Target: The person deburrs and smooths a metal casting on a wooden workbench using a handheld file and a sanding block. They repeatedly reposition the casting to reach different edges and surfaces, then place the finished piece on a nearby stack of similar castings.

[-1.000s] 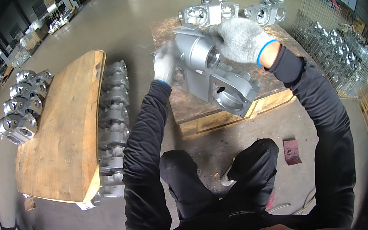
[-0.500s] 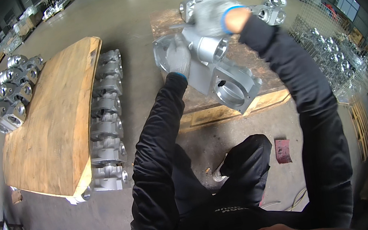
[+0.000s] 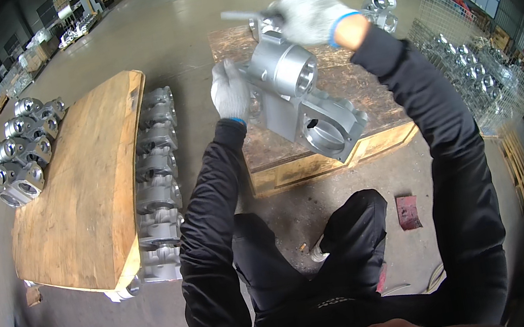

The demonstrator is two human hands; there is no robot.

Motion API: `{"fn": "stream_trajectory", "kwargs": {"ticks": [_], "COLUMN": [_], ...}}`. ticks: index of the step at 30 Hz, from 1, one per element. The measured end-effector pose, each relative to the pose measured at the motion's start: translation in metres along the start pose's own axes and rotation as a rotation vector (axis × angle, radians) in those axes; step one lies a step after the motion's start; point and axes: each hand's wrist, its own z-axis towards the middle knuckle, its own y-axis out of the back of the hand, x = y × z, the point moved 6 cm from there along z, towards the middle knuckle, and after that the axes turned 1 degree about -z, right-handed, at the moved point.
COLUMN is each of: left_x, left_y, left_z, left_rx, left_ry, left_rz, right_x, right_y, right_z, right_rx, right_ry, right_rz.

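A large silver metal casting (image 3: 281,119), with a round bored barrel and a square flange with a big hole, rests tilted at the front of the wooden crate top. My left hand (image 3: 231,92), in a grey-white knit glove, is closed on the casting's left side; its fingertips are partly hidden. Above the barrel, apart from the casting, my gloved right hand (image 3: 310,17) is closed round a flat grey file-like tool (image 3: 242,14). That tool points left and is slightly blurred. More silver castings (image 3: 382,10) stand behind, along the far side of the crate.
The worn wooden crate (image 3: 361,95) bears the work. To the left, a plywood sheet (image 3: 82,186) carries a row of castings (image 3: 20,148), and others (image 3: 159,188) line its right edge. A wire mesh bin (image 3: 479,72) of metal parts stands right. A red piece (image 3: 408,212) lies on the floor.
My left hand has moved left to the casting's outer side. The casting has turned, bringing its barrel further up and left. My right hand has shifted slightly, and the tool now shows raised above the barrel.
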Motion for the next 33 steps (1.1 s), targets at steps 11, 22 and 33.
{"fn": "stream_trajectory", "kwargs": {"ticks": [11, 22, 33], "left_x": [-0.033, -0.023, 0.009], "left_y": [-0.102, -0.029, 0.047], "left_z": [0.092, 0.038, -0.021], "left_rx": [0.407, 0.021, -0.130], "left_ry": [-0.400, 0.088, 0.048], "left_rz": [0.589, 0.068, -0.226], "right_x": [-0.080, -0.064, -0.006], "right_y": [0.000, -0.008, -0.007], "right_z": [-0.086, -0.102, -0.095], "right_rx": [-0.123, -0.037, 0.341], "right_ry": [-0.179, -0.114, 0.010], "right_rz": [0.138, 0.493, 0.486]}}
